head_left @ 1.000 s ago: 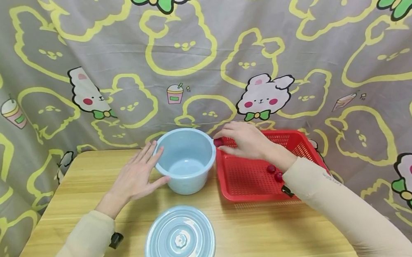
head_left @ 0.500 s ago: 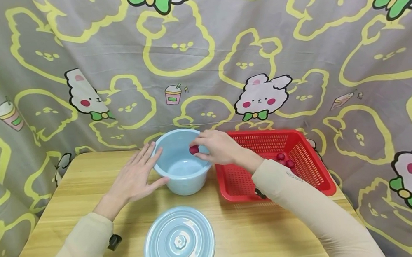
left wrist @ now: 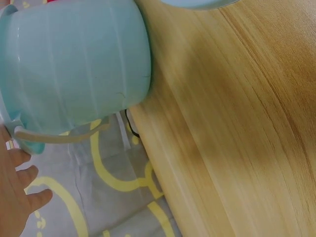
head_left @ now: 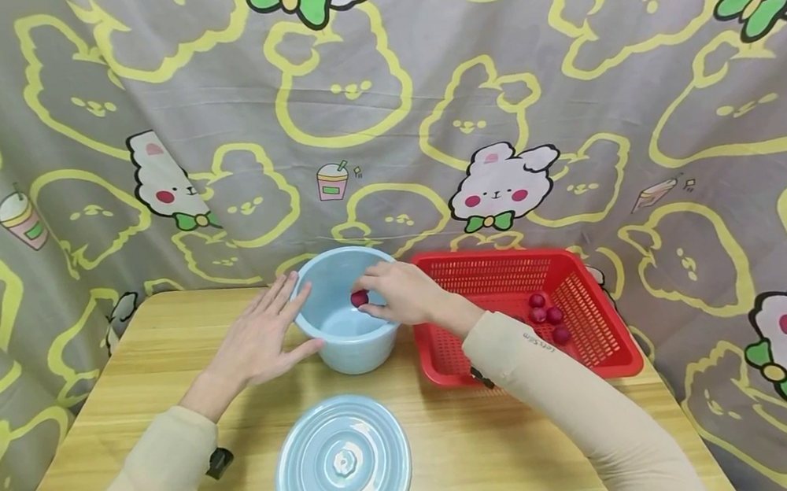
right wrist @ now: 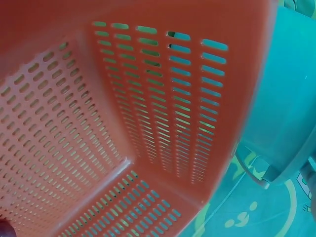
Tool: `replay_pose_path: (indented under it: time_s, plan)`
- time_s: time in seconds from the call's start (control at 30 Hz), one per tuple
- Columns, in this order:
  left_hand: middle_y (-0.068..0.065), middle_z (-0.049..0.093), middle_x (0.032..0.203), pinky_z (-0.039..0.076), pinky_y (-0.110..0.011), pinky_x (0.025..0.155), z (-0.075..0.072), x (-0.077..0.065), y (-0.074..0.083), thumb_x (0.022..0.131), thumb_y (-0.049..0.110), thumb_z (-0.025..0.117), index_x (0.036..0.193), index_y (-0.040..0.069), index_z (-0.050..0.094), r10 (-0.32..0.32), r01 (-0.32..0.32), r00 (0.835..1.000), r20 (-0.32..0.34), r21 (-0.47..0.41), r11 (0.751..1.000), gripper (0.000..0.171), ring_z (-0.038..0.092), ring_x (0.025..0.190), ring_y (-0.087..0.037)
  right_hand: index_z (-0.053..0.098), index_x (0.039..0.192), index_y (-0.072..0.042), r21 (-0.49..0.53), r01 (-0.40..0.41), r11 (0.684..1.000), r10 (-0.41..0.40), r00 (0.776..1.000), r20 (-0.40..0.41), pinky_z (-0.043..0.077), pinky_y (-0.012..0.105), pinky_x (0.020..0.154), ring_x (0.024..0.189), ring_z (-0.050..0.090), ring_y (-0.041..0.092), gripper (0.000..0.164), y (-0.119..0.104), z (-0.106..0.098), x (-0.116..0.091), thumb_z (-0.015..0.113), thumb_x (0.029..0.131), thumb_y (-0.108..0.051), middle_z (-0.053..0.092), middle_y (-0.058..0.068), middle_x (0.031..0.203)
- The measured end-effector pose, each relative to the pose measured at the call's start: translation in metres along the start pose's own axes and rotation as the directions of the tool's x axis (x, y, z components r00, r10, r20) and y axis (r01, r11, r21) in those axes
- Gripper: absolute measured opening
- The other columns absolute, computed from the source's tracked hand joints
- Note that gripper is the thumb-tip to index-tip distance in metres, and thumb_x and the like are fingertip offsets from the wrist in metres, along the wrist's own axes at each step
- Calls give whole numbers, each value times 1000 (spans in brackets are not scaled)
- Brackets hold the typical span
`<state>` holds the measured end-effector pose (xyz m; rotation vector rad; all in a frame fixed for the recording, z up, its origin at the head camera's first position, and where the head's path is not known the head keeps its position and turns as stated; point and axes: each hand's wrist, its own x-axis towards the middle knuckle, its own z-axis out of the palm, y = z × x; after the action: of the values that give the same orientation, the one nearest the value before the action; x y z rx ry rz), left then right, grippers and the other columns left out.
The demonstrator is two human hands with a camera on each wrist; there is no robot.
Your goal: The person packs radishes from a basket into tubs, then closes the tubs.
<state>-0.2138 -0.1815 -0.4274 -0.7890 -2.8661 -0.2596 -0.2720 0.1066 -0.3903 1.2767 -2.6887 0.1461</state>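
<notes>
In the head view my right hand (head_left: pixel 401 292) pinches a small dark red round fruit (head_left: pixel 359 299) between thumb and fingers, over the mouth of a light blue plastic bucket (head_left: pixel 354 356). My left hand (head_left: pixel 260 337) rests against the left side of the bucket's rim, fingers spread and fairly straight. The left wrist view shows the bucket's ribbed wall (left wrist: pixel 84 64) and its handle (left wrist: pixel 59 137), with part of the left hand (left wrist: pixel 15 192) at the edge. Right of the bucket stands a red slotted basket (head_left: pixel 440 359); several similar dark red fruits (head_left: pixel 538 314) lie inside.
A round light blue lid (head_left: pixel 343 464) with a knob lies on the wooden table (head_left: pixel 492 457) in front of the bucket. A grey patterned curtain (head_left: pixel 371 161) hangs behind. In the right wrist view the basket's wall (right wrist: pixel 163 108) fills much of the picture.
My right hand has carried the fruit leftward from over the basket to over the bucket, then a little lower. More fruits in the basket are now uncovered. My left hand has stayed put.
</notes>
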Motion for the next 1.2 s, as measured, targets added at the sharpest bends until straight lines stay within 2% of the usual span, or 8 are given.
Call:
replay_pose_path:
  time_s: [0.3, 0.6, 0.7, 0.97, 1.2]
  plan:
    - [-17, 15, 178, 29, -60, 131, 2, 0, -2, 98, 69, 57, 168, 11, 27, 8, -8, 1000, -21, 2, 1000, 96, 22, 164, -42, 74, 129, -23, 9, -10, 1000, 10, 1000, -9, 63, 34, 95, 112, 72, 19, 39, -1, -15, -5, 76, 96, -43, 75, -1, 125]
    - [-16, 13, 179, 28, -60, 131, 2, 1, -3, 98, 71, 56, 169, 11, 25, 0, 0, 1000, -11, -10, 1000, 97, 20, 165, -41, 76, 127, -19, 27, 38, 999, -34, 989, -143, 63, 36, 86, 101, 73, 20, 39, 10, -36, -27, 79, 94, -39, 74, 1, 116]
    - [-16, 12, 179, 27, -60, 132, 2, 1, -3, 98, 71, 55, 169, 11, 25, -2, 2, 1000, -10, -9, 1000, 98, 20, 165, -41, 76, 126, -19, 14, 42, 999, -39, 986, -163, 63, 36, 83, 98, 72, 19, 38, 15, -42, -36, 79, 94, -39, 74, 2, 114]
    - [-17, 14, 178, 26, -59, 132, 3, 0, -3, 97, 70, 57, 169, 11, 26, 4, -4, 1000, -21, -10, 1000, 98, 20, 165, -41, 77, 125, -17, 5, 22, 1000, -21, 988, -151, 63, 37, 83, 101, 72, 20, 39, 23, -55, -62, 82, 91, -37, 76, 2, 113]
    - [-16, 15, 178, 26, -60, 132, 3, 1, -2, 97, 69, 58, 168, 11, 26, 7, -7, 1000, -26, -3, 1000, 97, 21, 164, -41, 76, 123, -17, -7, 1, 1000, -2, 991, -132, 64, 40, 89, 102, 71, 20, 38, 32, -59, -86, 81, 92, -37, 76, 2, 113]
